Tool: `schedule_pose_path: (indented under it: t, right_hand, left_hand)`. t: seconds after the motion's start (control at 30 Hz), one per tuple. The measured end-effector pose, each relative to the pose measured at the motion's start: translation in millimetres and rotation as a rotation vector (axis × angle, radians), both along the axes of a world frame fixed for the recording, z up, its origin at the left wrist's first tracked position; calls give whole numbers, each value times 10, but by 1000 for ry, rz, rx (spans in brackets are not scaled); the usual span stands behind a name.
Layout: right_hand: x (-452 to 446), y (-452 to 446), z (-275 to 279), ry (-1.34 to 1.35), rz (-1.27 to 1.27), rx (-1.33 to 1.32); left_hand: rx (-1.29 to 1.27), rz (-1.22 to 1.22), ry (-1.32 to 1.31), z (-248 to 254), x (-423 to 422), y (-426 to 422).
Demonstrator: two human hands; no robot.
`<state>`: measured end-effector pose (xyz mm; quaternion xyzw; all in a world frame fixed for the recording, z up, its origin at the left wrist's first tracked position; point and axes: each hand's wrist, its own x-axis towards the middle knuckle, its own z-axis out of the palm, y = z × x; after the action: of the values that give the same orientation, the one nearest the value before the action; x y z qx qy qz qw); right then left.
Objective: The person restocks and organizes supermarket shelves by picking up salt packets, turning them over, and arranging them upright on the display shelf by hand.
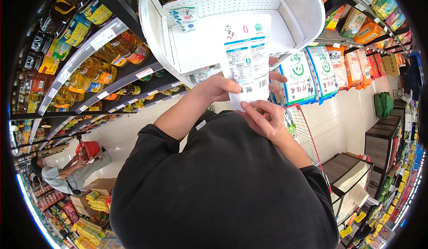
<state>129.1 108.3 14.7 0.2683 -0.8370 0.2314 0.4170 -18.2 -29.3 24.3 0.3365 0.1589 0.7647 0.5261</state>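
Note:
A white printed packet (246, 57) with blue text bands, a barcode and a square code is held up in front of my body. My left hand (223, 87) grips its left edge, the thumb lying on the printed face. Fingers of my right hand (264, 117) are pressed to the packet's bottom edge. More fingers show past the packet's right edge; the packet hides how they join a hand. Behind it, a similar white packet (183, 18) stands on the white shelf (200, 55).
Oil bottles (96, 70) fill curved shelves at left. Rice bags (298, 77) stand at right, beside a shopping cart (307, 128). At lower left, another person (67, 175) is near a red basket (87, 151). Wooden display stands (345, 168) are at lower right.

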Motion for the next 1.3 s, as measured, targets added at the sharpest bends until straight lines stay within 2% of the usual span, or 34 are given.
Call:
schedule_pose_path:
  t: [0.53, 0.6, 1.03, 1.1, 1.3]
  right_hand:
    - [-52, -62, -10, -19, -10, 0]
    - [-55, -54, -25, -23, -8, -2]
    - [-68, -17, -74, -18, -5, -23]
    - [-67, -19, -66, -32, -4, -30]
    - [-130, -37, -162, -89, -23, -85]
  left_hand:
    - [-13, -19, -2, -39, -74, -50]
    - [-79, 63, 12, 0, -46, -41]
    - [-12, -15, 8, -75, -80, 8]
    - [-81, 44, -22, -13, -50, 0]
    - [-64, 39, -50, -191, -128, -46]
